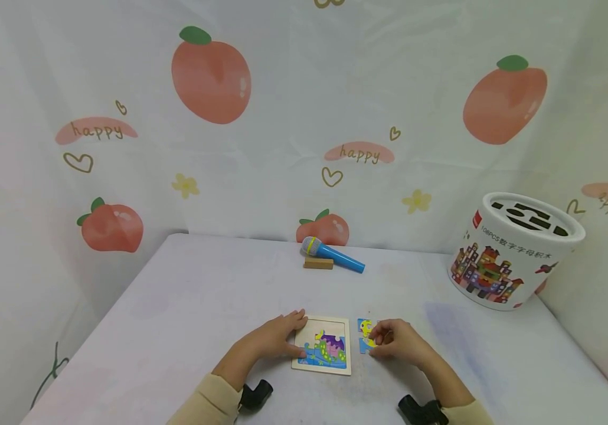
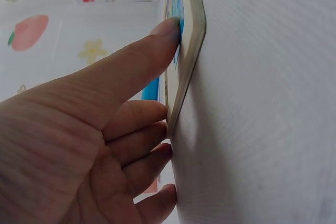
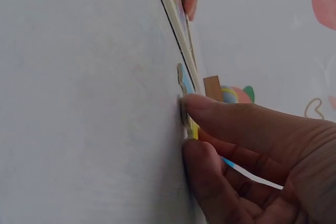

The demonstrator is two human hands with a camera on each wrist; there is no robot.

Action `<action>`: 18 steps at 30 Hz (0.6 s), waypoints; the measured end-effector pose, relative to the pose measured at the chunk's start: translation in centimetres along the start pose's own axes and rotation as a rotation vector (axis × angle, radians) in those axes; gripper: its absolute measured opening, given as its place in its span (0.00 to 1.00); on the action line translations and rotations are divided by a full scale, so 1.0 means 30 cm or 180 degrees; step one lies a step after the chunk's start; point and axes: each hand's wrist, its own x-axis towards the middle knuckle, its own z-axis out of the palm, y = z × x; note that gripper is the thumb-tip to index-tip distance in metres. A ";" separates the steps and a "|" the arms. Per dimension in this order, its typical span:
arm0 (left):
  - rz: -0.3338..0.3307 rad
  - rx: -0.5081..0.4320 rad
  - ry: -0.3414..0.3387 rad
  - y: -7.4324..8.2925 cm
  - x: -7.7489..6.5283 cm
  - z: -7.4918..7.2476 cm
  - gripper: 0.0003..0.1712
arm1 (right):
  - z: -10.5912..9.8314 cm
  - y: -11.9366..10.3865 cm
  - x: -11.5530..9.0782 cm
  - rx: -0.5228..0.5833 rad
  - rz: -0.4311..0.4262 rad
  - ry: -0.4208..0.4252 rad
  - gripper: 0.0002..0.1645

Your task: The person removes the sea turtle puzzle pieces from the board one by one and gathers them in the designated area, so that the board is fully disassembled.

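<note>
A square wooden puzzle tray [image 1: 333,324] lies flat on the white table, its lower part filled with blue, green and purple jigsaw pieces [image 1: 330,353]. My left hand [image 1: 277,336] rests at the tray's left side. Its thumb [image 2: 163,40] touches the picture face while the other fingers lie along the edge. To the tray's right are loose jigsaw pieces with yellow and blue print. My right hand [image 1: 402,342] pinches the lower jigsaw piece [image 1: 363,347] between thumb and forefinger, partly covering it. The upper jigsaw piece [image 1: 363,326] lies just beyond the fingers.
Further back, a blue toy microphone [image 1: 338,257] lies by a small brown wooden block [image 1: 318,264]. A large white bucket [image 1: 516,260] with printed buildings stands at the back right. Behind the table hangs a white curtain [image 1: 261,177] with peach prints.
</note>
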 end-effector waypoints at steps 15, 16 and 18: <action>-0.0030 0.0023 0.0004 -0.002 0.002 0.008 0.43 | 0.012 0.005 0.002 0.0014 -0.0022 0.0022 0.14; -0.0033 0.0027 0.0003 -0.003 0.004 0.009 0.43 | 0.011 0.004 0.001 0.0020 -0.0017 0.0017 0.15; -0.0031 0.0031 -0.0001 -0.005 0.006 0.009 0.43 | 0.008 0.002 -0.001 0.0033 -0.0035 -0.0013 0.15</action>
